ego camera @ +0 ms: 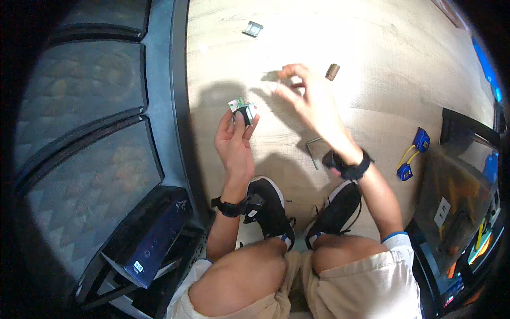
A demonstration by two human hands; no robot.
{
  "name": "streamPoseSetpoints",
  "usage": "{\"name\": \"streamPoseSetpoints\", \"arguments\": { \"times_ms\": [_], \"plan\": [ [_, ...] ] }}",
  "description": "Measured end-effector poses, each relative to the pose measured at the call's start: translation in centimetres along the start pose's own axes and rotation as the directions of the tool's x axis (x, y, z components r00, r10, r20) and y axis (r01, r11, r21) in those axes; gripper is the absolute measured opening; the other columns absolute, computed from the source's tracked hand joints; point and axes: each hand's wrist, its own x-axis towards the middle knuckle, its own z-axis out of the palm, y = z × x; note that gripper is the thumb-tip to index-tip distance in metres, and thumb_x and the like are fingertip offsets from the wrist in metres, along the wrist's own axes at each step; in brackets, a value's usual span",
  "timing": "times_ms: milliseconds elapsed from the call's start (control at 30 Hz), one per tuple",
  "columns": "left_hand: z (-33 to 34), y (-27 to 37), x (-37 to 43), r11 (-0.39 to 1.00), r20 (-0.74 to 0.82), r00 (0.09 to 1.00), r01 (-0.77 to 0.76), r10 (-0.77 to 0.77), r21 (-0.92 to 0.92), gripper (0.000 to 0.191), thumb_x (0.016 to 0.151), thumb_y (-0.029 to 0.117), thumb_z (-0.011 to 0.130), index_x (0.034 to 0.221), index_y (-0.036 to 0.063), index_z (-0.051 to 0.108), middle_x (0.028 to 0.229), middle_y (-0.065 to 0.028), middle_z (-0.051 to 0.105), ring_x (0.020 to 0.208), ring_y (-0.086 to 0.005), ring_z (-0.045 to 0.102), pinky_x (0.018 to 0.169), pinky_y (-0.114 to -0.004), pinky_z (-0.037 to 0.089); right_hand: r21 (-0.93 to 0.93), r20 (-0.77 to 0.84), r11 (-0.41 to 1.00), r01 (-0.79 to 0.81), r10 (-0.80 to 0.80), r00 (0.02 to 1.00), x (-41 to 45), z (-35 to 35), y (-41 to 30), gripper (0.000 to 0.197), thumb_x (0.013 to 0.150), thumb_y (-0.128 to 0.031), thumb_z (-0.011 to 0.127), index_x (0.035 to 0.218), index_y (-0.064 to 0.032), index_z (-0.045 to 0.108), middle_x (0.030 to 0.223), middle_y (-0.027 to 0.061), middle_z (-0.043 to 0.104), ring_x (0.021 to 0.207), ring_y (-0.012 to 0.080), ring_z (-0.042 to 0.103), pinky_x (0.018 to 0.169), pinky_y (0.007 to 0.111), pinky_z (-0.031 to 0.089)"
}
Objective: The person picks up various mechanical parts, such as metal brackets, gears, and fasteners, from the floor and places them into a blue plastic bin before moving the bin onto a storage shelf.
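My left hand (236,145) pinches a small black part (242,116) between thumb and fingers. Pieces of light, colour-patterned sheet (236,104) stick out around that part; its far side is hidden by the fingers. Up and to the right, my right hand (314,101) hovers over the floor, thumb and forefinger apart. Glare washes out its fingertips, but no held object shows there. An L-shaped hex key (312,154) lies below the right wrist. Beyond that hand rests a short brown cylinder (332,72). A curved grey metal-looking piece (253,29) sits farther off.
Dark padded panels (85,79) in a grey frame border the left. A dark blue box (153,249) stands lower left. Two blue tape measures (421,139) with yellow tape lie right, beside a transparent-fronted bin (446,191). My black shoes (271,207) rest on the pale wood-look floor (382,131).
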Motion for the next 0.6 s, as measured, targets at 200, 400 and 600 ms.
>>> {"name": "streamPoseSetpoints", "arguments": {
  "times_ms": [200, 400, 600],
  "plan": [
    [-1.4, 0.6, 0.8, 0.997, 0.006, 0.998, 0.062, -0.062, 0.036, 0.034, 0.106, 0.008, 0.056, 0.135, -0.0084, 0.051, 0.123, -0.0189, 0.066, 0.112, -0.0254, 0.069, 0.1, -0.038, 0.06, -0.409, -0.043, 0.892, 0.194, -0.231, 0.972, 9.0, 3.4, 3.8, 0.051, 0.094, -0.03, 0.073, 0.129, 0.0029, 0.057, 0.118, 0.024, 0.063, 0.106, 0.0384, 0.066, 0.092, 0.043, 0.055],
    [-1.4, 0.4, 0.6, 0.987, 0.004, 0.991, 0.132, -0.133, 0.089, 0.03, 0.106, 0.007, 0.055, 0.133, -0.0066, 0.054, 0.122, -0.016, 0.067, 0.113, -0.024, 0.068, 0.101, -0.038, 0.06, -0.544, -0.164, 0.833, 0.102, -0.224, 0.961, 14.0, 5.8, 5.0, 0.054, 0.091, -0.033, 0.075, 0.124, 0.0065, 0.059, 0.118, 0.0254, 0.06, 0.114, 0.0382, 0.06, 0.095, 0.045, 0.053],
    [-2.4, 0.0, 0.4, 0.979, 0.037, 0.98, 0.192, -0.194, 0.063, 0.026, 0.105, 0.006, 0.055, 0.13, -0.0031, 0.058, 0.121, -0.0125, 0.067, 0.114, -0.0241, 0.067, 0.102, -0.038, 0.059, -0.713, -0.086, 0.688, 0.139, -0.281, 0.956, 15.3, 5.4, 6.6, 0.058, 0.091, -0.042, 0.075, 0.122, 0.0053, 0.063, 0.119, 0.0209, 0.062, 0.113, 0.0343, 0.061, 0.092, 0.043, 0.054]
  ]
}}
